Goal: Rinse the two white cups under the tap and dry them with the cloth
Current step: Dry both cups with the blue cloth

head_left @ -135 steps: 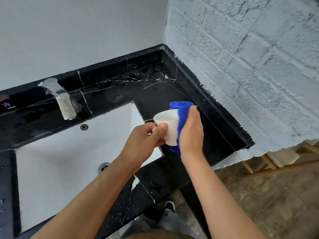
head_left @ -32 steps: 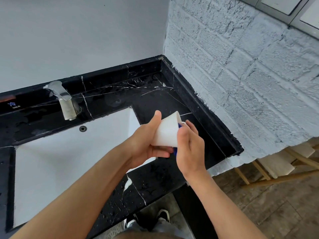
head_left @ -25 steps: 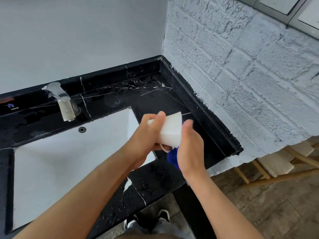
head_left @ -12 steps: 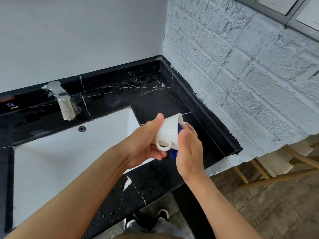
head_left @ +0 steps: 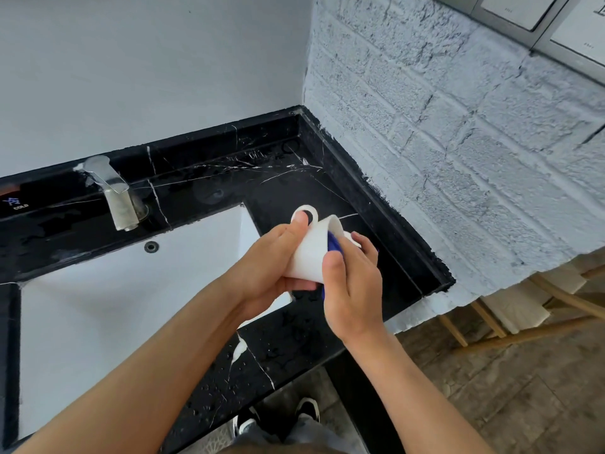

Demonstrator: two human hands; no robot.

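Tap (head_left: 114, 194) stands behind the white sink (head_left: 98, 306), left of the hands; wet black counter (head_left: 288, 342) wraps round the sink into the corner. Left hand (head_left: 271, 267) grips the cup (head_left: 311, 253), fingers curled round its base, thumb at the handle, cup tilted with mouth facing away right. Right hand (head_left: 353, 283) pinches the blue cloth (head_left: 333, 242) into the cup's mouth, thumb on the outside wall. Cup is held above the counter's edge, right of the sink. White brick wall (head_left: 458, 142) at right; wood chair (head_left: 523, 316) below it.

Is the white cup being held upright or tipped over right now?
Tipped. The white ceramic cup lies on its side in the left hand, mouth towards the brick wall, handle on top, blue cloth inside.
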